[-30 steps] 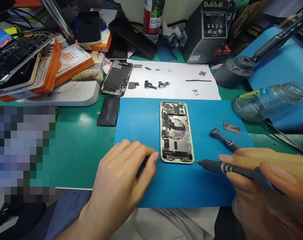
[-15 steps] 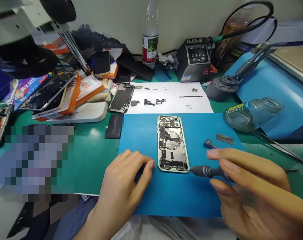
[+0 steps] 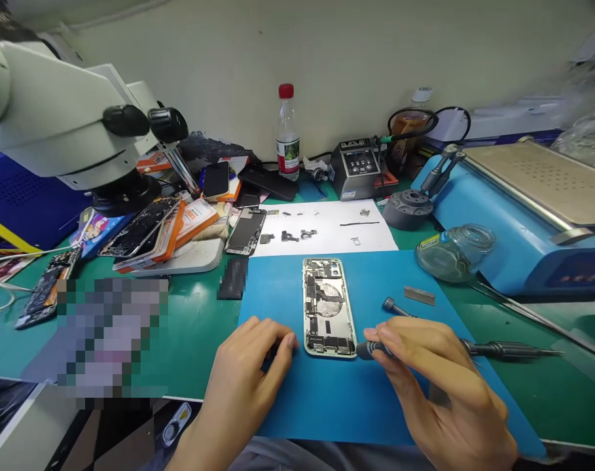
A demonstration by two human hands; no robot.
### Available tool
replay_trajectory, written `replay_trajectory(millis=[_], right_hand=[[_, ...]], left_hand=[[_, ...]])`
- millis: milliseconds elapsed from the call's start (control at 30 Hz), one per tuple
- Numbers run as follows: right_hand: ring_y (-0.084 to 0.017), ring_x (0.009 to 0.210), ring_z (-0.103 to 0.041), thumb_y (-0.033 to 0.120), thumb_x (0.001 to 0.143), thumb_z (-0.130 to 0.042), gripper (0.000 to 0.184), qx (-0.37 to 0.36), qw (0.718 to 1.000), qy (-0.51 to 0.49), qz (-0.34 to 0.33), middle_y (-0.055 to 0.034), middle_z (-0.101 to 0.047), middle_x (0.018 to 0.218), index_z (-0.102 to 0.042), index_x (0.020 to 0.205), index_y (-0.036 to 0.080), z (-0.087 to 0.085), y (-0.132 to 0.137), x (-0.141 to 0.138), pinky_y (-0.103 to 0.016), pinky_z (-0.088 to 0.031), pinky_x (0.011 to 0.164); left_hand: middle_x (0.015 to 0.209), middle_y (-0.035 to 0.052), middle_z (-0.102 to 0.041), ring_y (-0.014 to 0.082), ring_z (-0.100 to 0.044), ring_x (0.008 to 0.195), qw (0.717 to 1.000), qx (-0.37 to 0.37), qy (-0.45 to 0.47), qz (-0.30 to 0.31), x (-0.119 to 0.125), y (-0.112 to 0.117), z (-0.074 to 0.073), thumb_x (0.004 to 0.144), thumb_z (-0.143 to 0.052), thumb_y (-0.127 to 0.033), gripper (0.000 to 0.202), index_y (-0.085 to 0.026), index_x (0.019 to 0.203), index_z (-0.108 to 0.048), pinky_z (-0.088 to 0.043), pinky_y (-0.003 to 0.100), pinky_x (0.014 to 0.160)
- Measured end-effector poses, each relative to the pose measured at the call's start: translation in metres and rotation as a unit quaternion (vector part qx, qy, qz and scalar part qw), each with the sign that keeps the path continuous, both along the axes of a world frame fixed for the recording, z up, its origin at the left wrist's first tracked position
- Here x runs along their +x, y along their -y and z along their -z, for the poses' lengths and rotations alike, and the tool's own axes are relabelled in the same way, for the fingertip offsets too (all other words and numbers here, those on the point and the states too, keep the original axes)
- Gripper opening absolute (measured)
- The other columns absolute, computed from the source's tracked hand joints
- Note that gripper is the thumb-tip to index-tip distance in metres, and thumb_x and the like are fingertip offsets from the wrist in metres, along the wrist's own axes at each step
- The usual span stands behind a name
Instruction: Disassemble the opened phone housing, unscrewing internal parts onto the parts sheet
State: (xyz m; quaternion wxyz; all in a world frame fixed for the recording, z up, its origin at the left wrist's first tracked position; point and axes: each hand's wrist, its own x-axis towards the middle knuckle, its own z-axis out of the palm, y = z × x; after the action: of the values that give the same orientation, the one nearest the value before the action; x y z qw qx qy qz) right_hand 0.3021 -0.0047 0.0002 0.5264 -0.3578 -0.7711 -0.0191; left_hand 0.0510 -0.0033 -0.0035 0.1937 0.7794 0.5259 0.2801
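Note:
An opened phone point(image 3: 340, 329) with a pale green frame lies on a blue mat point(image 3: 287, 418), its circuit boards and round charging coil exposed. My right hand point(image 3: 439, 386) pinches a dark-handled screwdriver point(image 3: 368, 351), its front end at the phone's lower right corner. Whether the tip touches a screw is too small to tell. My left hand point(image 3: 251, 369) rests on the mat left of the phone, apart from it, fingers curled and thumb tip against the index finger; nothing shows between them. Beyond my right hand lies another dark, pointed tool point(image 3: 513, 350).
Small phone parts point(image 3: 290, 236) sit on white paper point(image 3: 326, 222) behind the mat. A removed screen point(image 3: 245, 232) lies left of them. Right are a metal strip point(image 3: 419, 296), a short dark tool point(image 3: 395, 306) and a tilted glass jar point(image 3: 454, 252). A microscope point(image 3: 76, 111) overhangs the left.
The camera view has tilted upward and widened. My right fingers have closed in around the screwdriver, farther forward on its handle. My left hand keeps its pose beside the phone.

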Motion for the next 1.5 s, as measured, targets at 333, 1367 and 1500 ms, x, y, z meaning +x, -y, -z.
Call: replay_trajectory(millis=[333,1367,1500], right_hand=[[-0.017,0.095,-0.08,0.001,0.092,-0.082,0.041,0.012,0.995,-0.066,0.068,-0.001,-0.082,0.105,-0.073,0.126,0.022,0.006,0.0,0.002,-0.032,-0.067,0.09],[-0.035,0.111,-0.073,0.021,0.113,-0.043,0.037,-0.045,0.92,0.203,0.334,-0.0166,-0.08,0.118,-0.07,0.138,0.016,0.034,-0.011,0.006,-0.05,-0.055,0.089],[-0.035,0.113,-0.071,0.021,0.112,-0.045,0.034,-0.044,0.913,0.209,0.347,-0.0165,-0.078,0.12,-0.069,0.135,0.018,0.03,-0.011,0.005,-0.05,-0.054,0.091]], left_hand=[[0.162,0.0102,-0.062,0.0313,-0.076,0.126,0.976,0.05,-0.211,-0.036,0.039,0.018,-0.025,0.104,-0.072,-0.041,0.06,-0.031,0.158,-0.048,-0.068,0.035,0.07],[0.173,0.0135,-0.05,0.0412,-0.062,0.144,0.984,-0.004,-0.154,-0.085,0.036,0.038,0.01,0.089,-0.086,-0.033,0.099,-0.034,0.175,-0.037,-0.057,0.056,0.115],[0.176,0.0105,-0.048,0.0394,-0.061,0.145,0.992,-0.012,-0.12,-0.044,0.03,0.04,0.015,0.086,-0.091,-0.038,0.103,-0.04,0.174,-0.038,-0.059,0.052,0.114]])
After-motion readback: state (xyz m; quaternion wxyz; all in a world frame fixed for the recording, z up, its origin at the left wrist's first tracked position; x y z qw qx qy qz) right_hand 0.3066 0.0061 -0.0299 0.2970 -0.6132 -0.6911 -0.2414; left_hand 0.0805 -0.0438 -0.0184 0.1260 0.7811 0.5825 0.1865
